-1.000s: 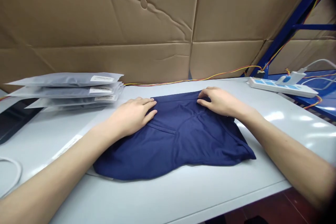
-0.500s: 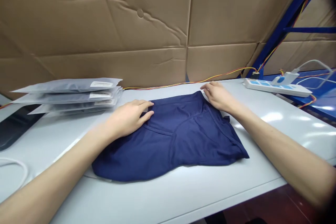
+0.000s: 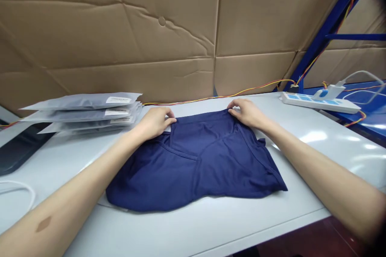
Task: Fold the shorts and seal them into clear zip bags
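A navy blue garment (image 3: 211, 160) lies partly folded on the pale table (image 3: 217, 225), its upper part turned down with a straight far edge. My left hand (image 3: 157, 121) is at the far left corner of that folded part, thumb and fingertips closed on the fabric edge. At the far right corner, my right hand (image 3: 243, 111) pinches the edge between thumb and fingers. The garment's wider left part rests near my left forearm, and its right end tapers to a point on the table.
Several flat plastic packages with white labels (image 3: 87, 102) are stacked at the back left, beside a dark flat object (image 3: 24, 148). A white cable (image 3: 28, 192) lies at the left. A power strip (image 3: 319, 102) sits back right, before a cardboard wall (image 3: 181, 40).
Both hands have closed their fingers on the far corners of the folded part. My left hand has moved slightly back off the fabric, and its fingers are now bent.
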{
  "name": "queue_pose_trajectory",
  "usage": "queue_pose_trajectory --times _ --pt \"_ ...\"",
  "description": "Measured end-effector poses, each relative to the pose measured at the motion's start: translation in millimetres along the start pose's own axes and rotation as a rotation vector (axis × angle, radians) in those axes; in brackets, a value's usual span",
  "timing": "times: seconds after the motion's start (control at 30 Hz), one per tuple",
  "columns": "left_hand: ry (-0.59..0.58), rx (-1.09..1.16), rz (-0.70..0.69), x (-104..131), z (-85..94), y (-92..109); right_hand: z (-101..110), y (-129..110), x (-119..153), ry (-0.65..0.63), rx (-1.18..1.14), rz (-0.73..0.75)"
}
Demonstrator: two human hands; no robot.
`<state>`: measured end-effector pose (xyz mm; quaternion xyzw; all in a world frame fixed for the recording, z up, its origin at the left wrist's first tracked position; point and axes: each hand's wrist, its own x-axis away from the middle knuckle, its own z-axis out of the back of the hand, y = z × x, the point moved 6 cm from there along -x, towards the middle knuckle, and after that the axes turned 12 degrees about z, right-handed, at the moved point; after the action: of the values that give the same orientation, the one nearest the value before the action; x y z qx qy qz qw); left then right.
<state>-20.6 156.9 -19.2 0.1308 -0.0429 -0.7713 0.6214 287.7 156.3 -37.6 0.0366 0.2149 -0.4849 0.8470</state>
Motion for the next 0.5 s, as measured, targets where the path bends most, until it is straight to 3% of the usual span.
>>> queue_pose_trajectory --times 0.17,0.27,0.37,0.5 --pt "0.037 0.052 0.06 3.3 12.2 0.8 21.2 -7.7 0.4 0.116 -0.108 -0.022" --pt "0.018 0.216 0.073 17.2 23.7 3.5 42.6 -21.1 5.8 0.156 -0.225 0.009" --pt "-0.035 0.351 -0.012 39.6 29.4 10.8 53.9 -38.9 12.6 0.026 -0.289 0.04" --pt "-0.118 0.213 -0.154 70.0 24.1 18.8 45.5 -58.8 19.1 -0.274 -0.229 0.061"
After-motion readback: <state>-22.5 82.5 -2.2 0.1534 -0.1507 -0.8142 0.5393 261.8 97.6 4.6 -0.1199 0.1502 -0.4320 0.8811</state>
